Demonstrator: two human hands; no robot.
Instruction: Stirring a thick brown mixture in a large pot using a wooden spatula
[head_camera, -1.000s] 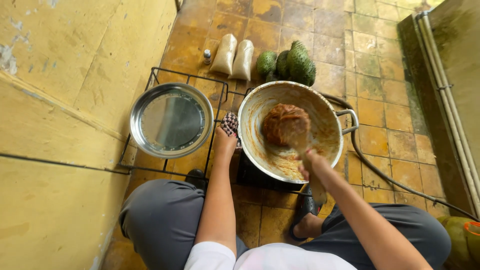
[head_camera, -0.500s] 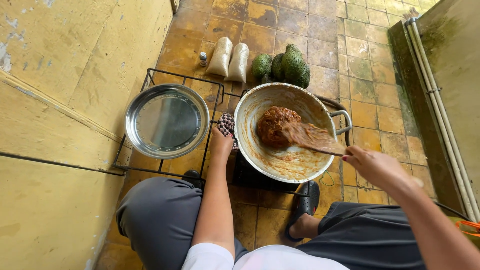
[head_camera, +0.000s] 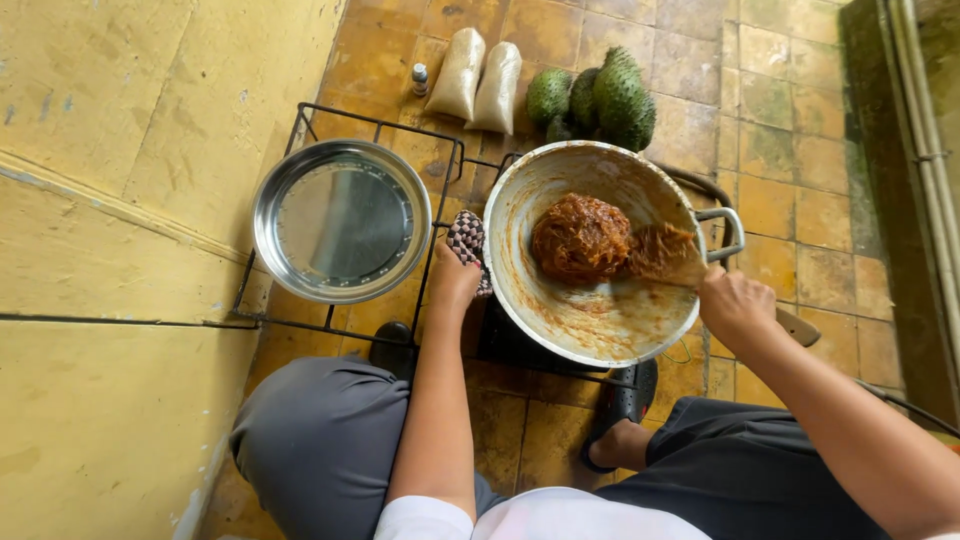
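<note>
On the floor rack (head_camera: 300, 125), big metal pan (head_camera: 600, 330) holds a brown sticky mass (head_camera: 580, 238). Left hand (head_camera: 455, 280) clamps a checkered cloth (head_camera: 467, 240) against the pan's rim. Right hand (head_camera: 735, 305) closed round a wooden spatula (head_camera: 670, 255), blade seemingly touching the mass. Empty steel bowl (head_camera: 340, 222) sits just left.

Soft, even daylight fills the scene, bright without harsh shadows. The empty steel pan (head_camera: 342, 220) on the left shows a pale sheen. Wide-angle distortion bends the yellow wall (head_camera: 100, 250) and the far-right pipes (head_camera: 915, 120). Focus is sharp throughout.
</note>
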